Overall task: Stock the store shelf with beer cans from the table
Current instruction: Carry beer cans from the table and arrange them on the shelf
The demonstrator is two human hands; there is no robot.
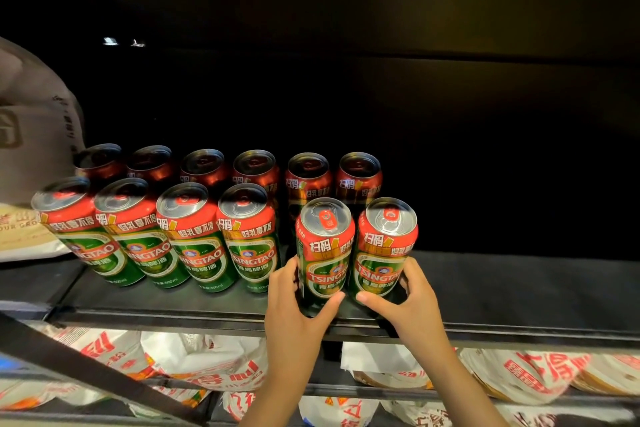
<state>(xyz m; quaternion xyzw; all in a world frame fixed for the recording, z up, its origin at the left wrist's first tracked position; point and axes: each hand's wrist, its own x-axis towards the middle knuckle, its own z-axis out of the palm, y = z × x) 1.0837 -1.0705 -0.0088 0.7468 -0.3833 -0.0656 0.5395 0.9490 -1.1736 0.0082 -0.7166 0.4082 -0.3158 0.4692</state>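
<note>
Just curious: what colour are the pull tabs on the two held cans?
Red, on silver lids: left can, right can. Head view.

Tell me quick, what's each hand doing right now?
Left hand: grips the left Tsingtao beer can at the shelf front.
Right hand: grips the right Tsingtao beer can beside it.

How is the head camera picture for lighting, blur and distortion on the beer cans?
Head view: front row of green-and-red cans well lit, with glare on the silver lids; rear row of cans dim and reddish; black shelf recess nearly unreadable; leftmost cans lean from wide-angle distortion; white printed bags below blurred.
</note>
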